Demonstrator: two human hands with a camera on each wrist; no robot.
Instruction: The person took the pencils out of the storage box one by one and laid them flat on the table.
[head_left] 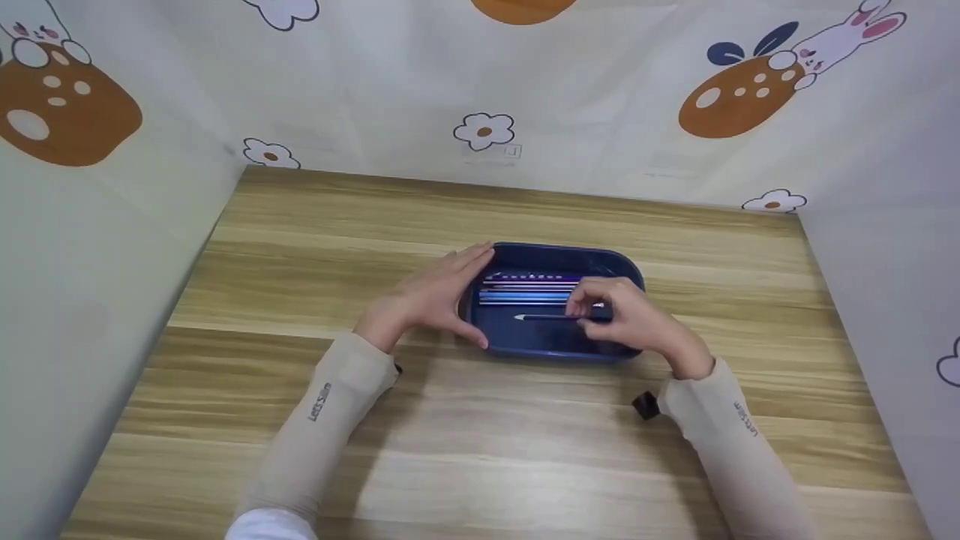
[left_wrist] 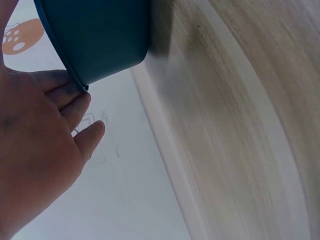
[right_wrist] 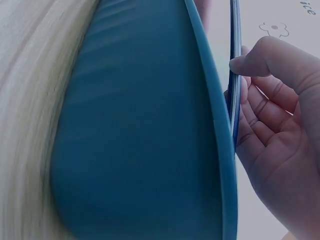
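Observation:
A dark blue oval-ended box (head_left: 551,355) sits on the wooden table. At its left end, my left hand (head_left: 427,298) rests against the rim, thumb at the near corner and fingers spread toward the far one. In the left wrist view, fingertips touch the rim of the box (left_wrist: 107,40) from outside. My right hand (head_left: 630,316) pinches a dark blue pencil (head_left: 544,317) between thumb and fingers, its pale tip pointing left. The right wrist view shows this pencil (right_wrist: 234,100) upright in the frame, just past the box rim. Several blue and purple pencils (head_left: 525,298) lie side by side inside the box.
The wood-grain table (head_left: 487,465) extends around the box on all sides. Pale patterned sheets (head_left: 390,97) with rabbits and flowers stand at the back and both sides. A small black object (head_left: 646,405) sits at the right wrist.

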